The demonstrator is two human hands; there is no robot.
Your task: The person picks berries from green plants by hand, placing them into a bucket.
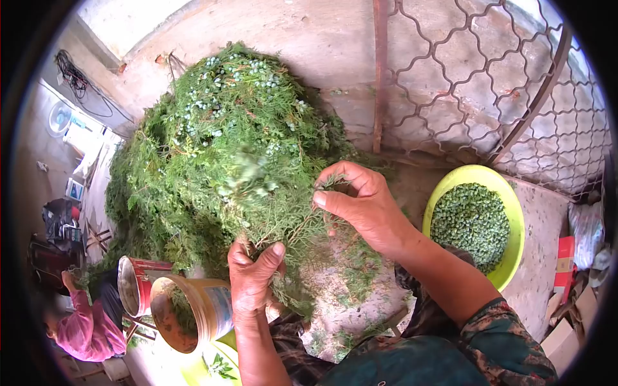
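A leafy green conifer branch was held between 2 bare hands, in front of a tall heap of green conifer cuttings. Its stem was clamped between the thumb and fingers of the left hand. The thumb and index finger of the right hand were brought together on a thin green tip at its right side; whether any berry was pinched there could not be told. The upper part of the foliage was blurred.

By the amounts seen, a good share of the work had been done, but much was judged to be left: many pale blue-green berries were borne on the heap, chiefly near its top.

A wide yellow-green plastic basin, set to the right, was filled broadly with small loose green berries; its depth could not be judged. To the left, 2 buckets were tipped side by side. Green sprigs were contained in the yellowish plastic bucket, while the contents of the red bucket could not be made out. Below them, a few green leaves were held in a 2nd yellow-green container.
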